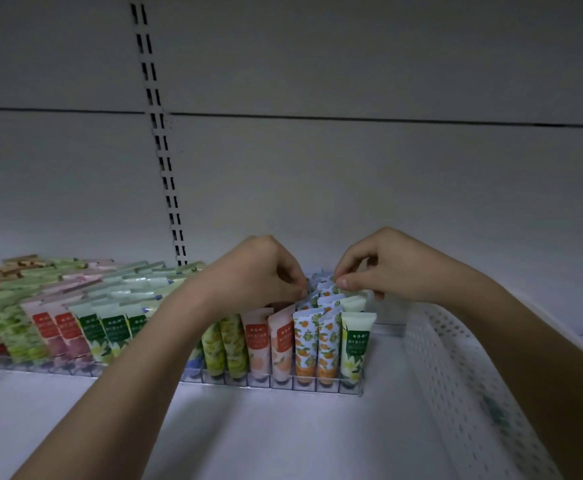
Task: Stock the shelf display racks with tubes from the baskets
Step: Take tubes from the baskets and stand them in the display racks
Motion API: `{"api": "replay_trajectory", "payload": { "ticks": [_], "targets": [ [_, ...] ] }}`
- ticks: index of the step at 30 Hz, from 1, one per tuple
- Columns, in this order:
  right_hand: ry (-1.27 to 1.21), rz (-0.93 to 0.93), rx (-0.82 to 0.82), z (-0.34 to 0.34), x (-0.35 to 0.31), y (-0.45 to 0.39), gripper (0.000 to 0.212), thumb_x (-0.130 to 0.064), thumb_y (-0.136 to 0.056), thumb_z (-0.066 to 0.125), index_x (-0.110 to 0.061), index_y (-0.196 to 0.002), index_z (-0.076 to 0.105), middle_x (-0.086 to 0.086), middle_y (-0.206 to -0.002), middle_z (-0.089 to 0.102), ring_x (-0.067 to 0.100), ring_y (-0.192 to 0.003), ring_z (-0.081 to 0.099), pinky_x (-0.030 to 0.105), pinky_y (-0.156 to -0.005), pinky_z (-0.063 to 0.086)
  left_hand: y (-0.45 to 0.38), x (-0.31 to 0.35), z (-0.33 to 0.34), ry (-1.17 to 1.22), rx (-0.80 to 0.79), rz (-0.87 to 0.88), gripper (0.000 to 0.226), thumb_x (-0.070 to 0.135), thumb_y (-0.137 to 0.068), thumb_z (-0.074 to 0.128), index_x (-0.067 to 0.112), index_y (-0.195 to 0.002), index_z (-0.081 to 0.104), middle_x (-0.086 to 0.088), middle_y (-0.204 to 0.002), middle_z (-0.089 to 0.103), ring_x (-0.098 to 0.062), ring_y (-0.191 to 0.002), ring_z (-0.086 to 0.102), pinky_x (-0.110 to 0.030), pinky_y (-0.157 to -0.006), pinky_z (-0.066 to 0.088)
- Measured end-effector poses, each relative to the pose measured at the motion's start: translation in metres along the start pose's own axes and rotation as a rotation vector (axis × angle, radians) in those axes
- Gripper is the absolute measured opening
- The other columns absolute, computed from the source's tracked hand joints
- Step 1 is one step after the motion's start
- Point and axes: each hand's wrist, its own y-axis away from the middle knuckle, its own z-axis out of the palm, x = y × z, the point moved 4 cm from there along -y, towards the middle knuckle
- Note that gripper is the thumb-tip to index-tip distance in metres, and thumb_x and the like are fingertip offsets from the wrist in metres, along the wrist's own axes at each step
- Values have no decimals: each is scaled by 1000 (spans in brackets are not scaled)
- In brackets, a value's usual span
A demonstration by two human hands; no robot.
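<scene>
Above the rack's (283,384) right end, both hands' fingers (343,282) pinch orange-print tubes (324,292), white basket (456,368) just beside

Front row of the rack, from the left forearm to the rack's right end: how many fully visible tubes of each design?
Yellow-green tubes: 2
Peach tubes: 2
Orange-print tubes: 2
White tube with green label: 1
Total: 7
</scene>
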Motion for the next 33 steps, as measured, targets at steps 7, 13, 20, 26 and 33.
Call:
{"api": "replay_trajectory", "payload": {
  "ticks": [7,13,20,26,33],
  "targets": [
    [-9,45,-43,11,-2,1,7,-18,-82,77,-23,-76,78,-14,-67,70,-3,-42,53,15,-44,43,-3,8,6,-84,1,3,8,19,-81,74,23,-83,80,14,-77,74,12,-60,59,-3,-58,42],
    [-3,52,-25,14,0,-2,9,-21,-81,78,-22,-73,77,-7,-69,72,4,-45,52,20,-45,46,-6,11,7,-80,-11,33,10,15,-80,73,23,-79,80,20,-69,70,13,-60,58,-3,-57,41],
    [-26,69,-21,14,1,-1,10,-19,-82,77,-20,-72,77,-2,-68,71,0,-43,51,18,-43,44,-7,9,7,-107,-55,32,16,8,-82,71,23,-81,78,9,-77,74,-1,-69,65,-5,-60,41],
    [-23,107,-61,1,6,5,13,-22,-88,70,-13,-82,76,6,-78,72,10,-49,56,24,-44,45,-4,12,8,-41,-5,44,3,25,-80,77,25,-82,79,18,-71,70,15,-62,57,-1,-56,37],
    [-79,118,-161,-2,16,9,13,-3,-82,74,-16,-80,75,1,-69,72,13,-58,65,23,-51,51,-6,12,12,-56,-9,34,5,23,-79,77,26,-84,79,15,-79,74,13,-68,60,-1,-59,39]
  ]
}}
